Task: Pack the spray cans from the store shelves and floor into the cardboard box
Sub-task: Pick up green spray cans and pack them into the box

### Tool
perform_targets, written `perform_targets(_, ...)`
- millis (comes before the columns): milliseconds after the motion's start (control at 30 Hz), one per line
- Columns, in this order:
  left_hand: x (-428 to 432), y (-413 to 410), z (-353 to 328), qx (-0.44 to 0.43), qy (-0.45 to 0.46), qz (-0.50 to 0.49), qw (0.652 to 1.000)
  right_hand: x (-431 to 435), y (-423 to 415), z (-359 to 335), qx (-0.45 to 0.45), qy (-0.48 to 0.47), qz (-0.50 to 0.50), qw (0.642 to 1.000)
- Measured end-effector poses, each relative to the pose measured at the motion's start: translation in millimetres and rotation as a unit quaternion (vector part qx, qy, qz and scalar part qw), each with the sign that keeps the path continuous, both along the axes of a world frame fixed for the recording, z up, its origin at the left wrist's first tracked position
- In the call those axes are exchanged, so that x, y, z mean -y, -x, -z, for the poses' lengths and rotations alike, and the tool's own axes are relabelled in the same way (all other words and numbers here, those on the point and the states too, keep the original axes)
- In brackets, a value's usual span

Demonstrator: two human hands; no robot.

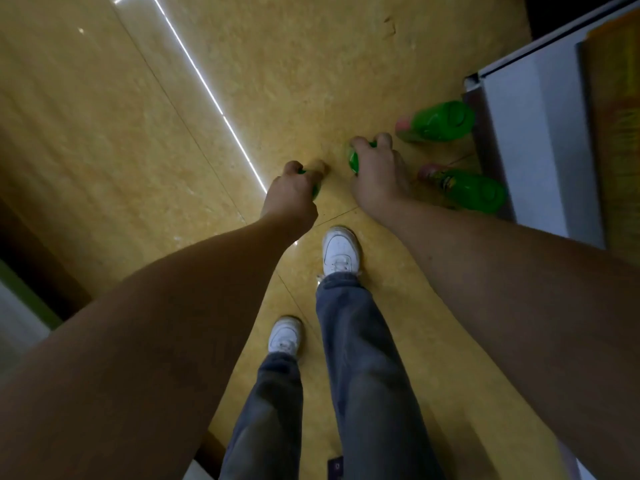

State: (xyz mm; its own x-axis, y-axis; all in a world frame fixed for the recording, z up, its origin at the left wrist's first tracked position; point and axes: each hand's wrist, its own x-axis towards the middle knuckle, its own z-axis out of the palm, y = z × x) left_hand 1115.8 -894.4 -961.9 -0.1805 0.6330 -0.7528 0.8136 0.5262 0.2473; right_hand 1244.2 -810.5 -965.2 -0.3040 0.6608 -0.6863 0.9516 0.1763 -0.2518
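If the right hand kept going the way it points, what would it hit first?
Probably only the yellow floor: the right hand, gripping a green can, points away from the two cans by the shelf.

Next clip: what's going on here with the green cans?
A person reaches down toward the floor, gripping a green-capped spray can from above in each hand. The left hand holds the left-hand can, and the right hand holds the right-hand can. Whether either is lifted yet is unclear. The far floor can and the near floor can sit untouched beside the shelf base. No cardboard box is in view.
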Motion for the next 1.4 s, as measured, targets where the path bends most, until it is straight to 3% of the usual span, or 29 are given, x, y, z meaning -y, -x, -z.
perform_targets(433,-15.9,30.6,-153.7,-0.012,-0.022,-0.026,0.999,1.1,12.4,-166.8,-0.029,0.015,-0.036,0.999)
perform_targets(667,-29.5,54.2,-265.3,-0.016,-0.064,0.055,0.996,-1.3,31.8,-274.5,-0.022,-0.025,-0.037,0.999)
perform_targets(1100,-51.7,76.8,-520.5,-0.058,-0.115,0.162,0.978,7.0,37.2,-492.0,-0.113,-0.098,0.057,0.987)
perform_targets(1400,-13.7,47.4,-696.4,-0.022,-0.212,0.221,0.952,60.3,-11.7,-666.9,-0.097,-0.206,0.088,0.970)
